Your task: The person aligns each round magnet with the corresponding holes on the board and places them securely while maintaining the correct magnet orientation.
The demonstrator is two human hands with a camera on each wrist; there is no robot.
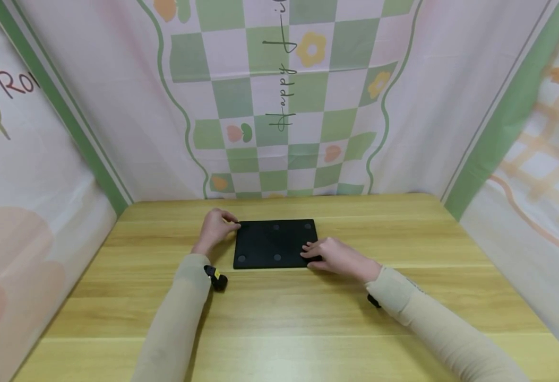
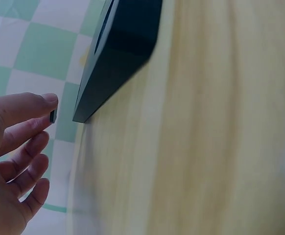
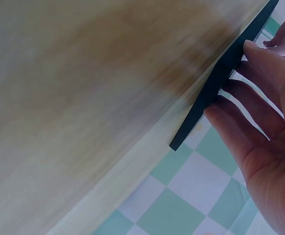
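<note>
A black rectangular board with several round dark spots on its top lies flat on the table. At its far left corner, my left hand pinches a small dark piece between thumb and index finger. The left wrist view shows a gap between that piece and the board's side; the other fingers curl loosely. My right hand grips the board's near right corner, thumb against the near edge and fingers bent over the top. In the right wrist view, the fingertips touch the board's edge. The right hand covers that corner.
A light wooden table carries the board near its far side. Printed fabric with green checks hangs behind, and more fabric stands at left and right. Small black devices sit at both wrists, such as the left wrist camera.
</note>
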